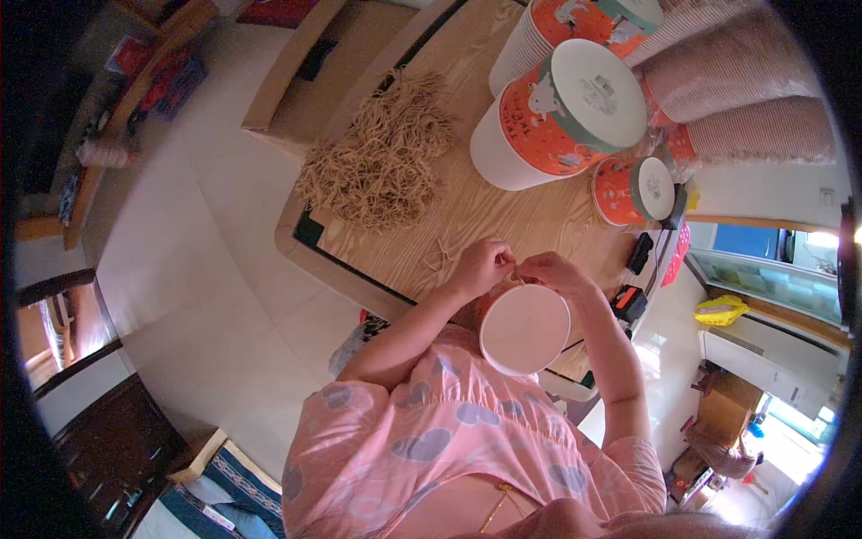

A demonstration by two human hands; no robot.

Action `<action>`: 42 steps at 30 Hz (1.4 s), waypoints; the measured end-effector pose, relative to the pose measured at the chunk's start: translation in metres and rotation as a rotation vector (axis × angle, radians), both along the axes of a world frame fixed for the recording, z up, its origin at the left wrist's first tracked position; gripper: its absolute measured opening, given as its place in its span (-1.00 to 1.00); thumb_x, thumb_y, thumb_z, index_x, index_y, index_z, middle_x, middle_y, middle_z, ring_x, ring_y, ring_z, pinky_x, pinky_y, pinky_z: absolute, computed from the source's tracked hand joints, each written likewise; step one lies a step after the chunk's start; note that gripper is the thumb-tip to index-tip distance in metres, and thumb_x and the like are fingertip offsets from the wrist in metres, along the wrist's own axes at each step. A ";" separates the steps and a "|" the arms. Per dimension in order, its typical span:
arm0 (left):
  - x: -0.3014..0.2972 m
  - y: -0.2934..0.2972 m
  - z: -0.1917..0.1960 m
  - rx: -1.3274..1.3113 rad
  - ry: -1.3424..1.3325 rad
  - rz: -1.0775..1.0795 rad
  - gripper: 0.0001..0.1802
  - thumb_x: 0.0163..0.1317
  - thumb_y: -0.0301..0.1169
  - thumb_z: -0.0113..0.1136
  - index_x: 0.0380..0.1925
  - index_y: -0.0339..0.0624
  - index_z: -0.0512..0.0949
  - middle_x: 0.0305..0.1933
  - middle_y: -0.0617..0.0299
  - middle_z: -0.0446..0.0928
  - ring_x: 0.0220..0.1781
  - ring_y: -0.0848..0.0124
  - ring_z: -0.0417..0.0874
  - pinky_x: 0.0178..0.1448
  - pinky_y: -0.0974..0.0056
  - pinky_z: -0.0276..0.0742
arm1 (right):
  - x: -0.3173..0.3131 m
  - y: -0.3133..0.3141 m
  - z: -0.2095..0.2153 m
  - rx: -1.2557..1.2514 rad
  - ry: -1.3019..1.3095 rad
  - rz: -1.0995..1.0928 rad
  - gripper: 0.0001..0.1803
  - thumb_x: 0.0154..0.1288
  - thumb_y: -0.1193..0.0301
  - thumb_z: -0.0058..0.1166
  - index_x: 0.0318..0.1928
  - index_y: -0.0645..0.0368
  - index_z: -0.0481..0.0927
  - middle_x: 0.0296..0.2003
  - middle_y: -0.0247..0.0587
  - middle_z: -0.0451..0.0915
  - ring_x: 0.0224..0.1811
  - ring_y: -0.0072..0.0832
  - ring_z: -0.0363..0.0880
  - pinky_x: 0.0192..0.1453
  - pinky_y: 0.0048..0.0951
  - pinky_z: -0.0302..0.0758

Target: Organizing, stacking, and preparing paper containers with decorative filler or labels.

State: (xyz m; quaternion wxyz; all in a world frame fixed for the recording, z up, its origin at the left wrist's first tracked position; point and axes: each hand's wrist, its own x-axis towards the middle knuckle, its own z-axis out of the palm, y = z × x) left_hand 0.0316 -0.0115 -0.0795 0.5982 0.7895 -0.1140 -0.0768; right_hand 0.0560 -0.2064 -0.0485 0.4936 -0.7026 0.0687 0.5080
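An orange-sided paper bucket (525, 330) is tilted in front of my chest, its round white mouth facing up toward me. At its far rim my left hand (485, 267) and my right hand (551, 270) meet, both with fingers pinched together. Whatever lies between the fingertips is too small to make out. Past my left hand, a tangled heap of tan paper-like strings (386, 157) covers part of the wooden table (449, 216). A few loose strings (438, 260) lie close to my left wrist.
Large upside-down stacks of orange and white paper buckets (575, 108) stand at the far right, beside a smaller bucket (633, 190). Wrapped stacks of cups (736, 72) rise behind. Black devices (631, 301) sit along the right edge. A cardboard box (314, 81) is at the far left.
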 end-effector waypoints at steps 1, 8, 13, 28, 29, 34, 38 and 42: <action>0.000 0.000 -0.002 0.001 0.001 0.001 -0.88 -0.15 -0.55 0.26 -0.55 -0.30 0.52 -0.47 0.06 0.50 -0.39 0.19 0.57 -0.29 0.22 0.47 | 0.001 0.002 0.003 0.005 0.040 -0.027 -0.80 0.18 0.34 0.09 -0.44 0.22 0.60 -0.57 -0.47 0.49 -0.50 -0.74 0.38 -0.45 -0.67 0.30; 0.004 0.006 -0.005 -0.021 -0.083 -0.038 -0.86 -0.15 -0.46 0.28 -0.62 -0.22 0.50 -0.52 0.13 0.47 -0.42 0.19 0.54 -0.35 0.17 0.42 | -0.002 -0.004 0.002 -0.019 -0.117 0.105 -0.84 0.10 0.37 0.13 -0.45 0.23 0.60 -0.56 -0.44 0.52 -0.48 -0.71 0.42 -0.43 -0.62 0.35; 0.001 0.013 -0.002 0.045 -0.125 -0.058 -0.87 -0.15 -0.45 0.28 -0.63 -0.20 0.50 -0.54 0.15 0.47 -0.41 0.19 0.54 -0.36 0.15 0.42 | 0.002 0.000 0.020 -0.079 -0.108 0.230 -0.86 0.09 0.38 0.13 -0.44 0.20 0.61 -0.53 -0.40 0.56 -0.44 -0.64 0.47 -0.33 -0.56 0.43; -0.018 -0.004 -0.027 0.151 0.020 -0.248 -0.85 -0.09 -0.34 0.23 -0.60 -0.17 0.53 -0.49 0.11 0.52 -0.37 0.16 0.57 -0.26 0.13 0.45 | -0.036 0.016 0.060 -0.085 -0.994 0.404 -0.78 -0.02 0.57 0.11 -0.27 0.17 0.52 -0.35 -0.24 0.49 -0.20 -0.34 0.45 -0.08 -0.35 0.42; -0.017 -0.005 -0.026 0.156 -0.008 -0.242 -0.85 -0.10 -0.36 0.23 -0.61 -0.19 0.52 -0.49 0.12 0.51 -0.39 0.17 0.56 -0.29 0.15 0.45 | -0.038 0.017 0.060 -0.085 -0.996 0.400 -0.78 -0.02 0.57 0.11 -0.27 0.17 0.52 -0.35 -0.24 0.49 -0.20 -0.34 0.45 -0.08 -0.35 0.42; -0.013 -0.009 -0.026 0.158 -0.006 -0.186 -0.88 -0.14 -0.34 0.20 -0.66 -0.14 0.52 -0.51 0.12 0.51 -0.40 0.17 0.55 -0.29 0.12 0.45 | -0.042 0.019 0.059 -0.068 -1.013 0.341 -0.90 0.03 0.51 0.10 -0.37 0.17 0.54 -0.36 -0.17 0.50 -0.20 -0.20 0.43 -0.09 -0.28 0.40; -0.005 -0.005 -0.024 0.210 0.006 -0.106 -0.90 -0.14 -0.36 0.18 -0.64 -0.12 0.52 -0.46 0.10 0.51 -0.34 0.18 0.55 -0.27 0.15 0.46 | -0.046 0.011 0.059 -0.090 -1.054 0.284 -0.93 0.03 0.51 0.11 -0.41 0.18 0.54 -0.38 -0.16 0.49 -0.21 -0.18 0.42 -0.10 -0.27 0.40; -0.009 0.010 -0.040 0.189 -0.312 0.174 -0.74 -0.11 -0.42 0.20 -0.32 -0.10 0.50 -0.32 0.06 0.50 -0.22 0.14 0.52 -0.19 0.16 0.45 | -0.053 0.001 0.066 -0.199 -1.023 0.110 -0.80 0.04 0.47 0.15 -0.26 0.17 0.54 -0.30 -0.14 0.50 -0.18 -0.18 0.45 -0.07 -0.28 0.42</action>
